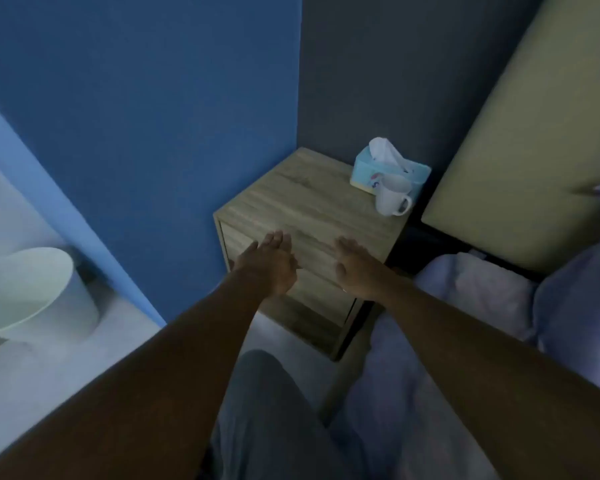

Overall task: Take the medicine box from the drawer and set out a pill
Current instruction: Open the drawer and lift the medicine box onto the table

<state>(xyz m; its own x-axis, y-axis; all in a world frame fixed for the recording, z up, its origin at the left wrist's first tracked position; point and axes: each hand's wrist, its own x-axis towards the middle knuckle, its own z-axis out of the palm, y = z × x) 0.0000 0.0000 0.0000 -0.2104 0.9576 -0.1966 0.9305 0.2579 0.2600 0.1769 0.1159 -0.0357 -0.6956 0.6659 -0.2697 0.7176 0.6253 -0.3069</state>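
A wooden bedside cabinet (302,202) with closed drawer fronts (319,296) stands in the corner by the blue wall. Both my arms reach out toward it. My left hand (269,265) hovers flat in front of the upper drawer front, fingers extended and holding nothing. My right hand (355,268) is held the same way beside it, over the cabinet's front edge, also with nothing in it. No medicine box or pill is in view; the drawers hide their contents.
A blue tissue box (390,171) and a white mug (394,199) sit at the cabinet top's far right corner. A bed with pale bedding (478,292) and a beige headboard (534,140) lies right. A white bin (32,292) stands left on the floor.
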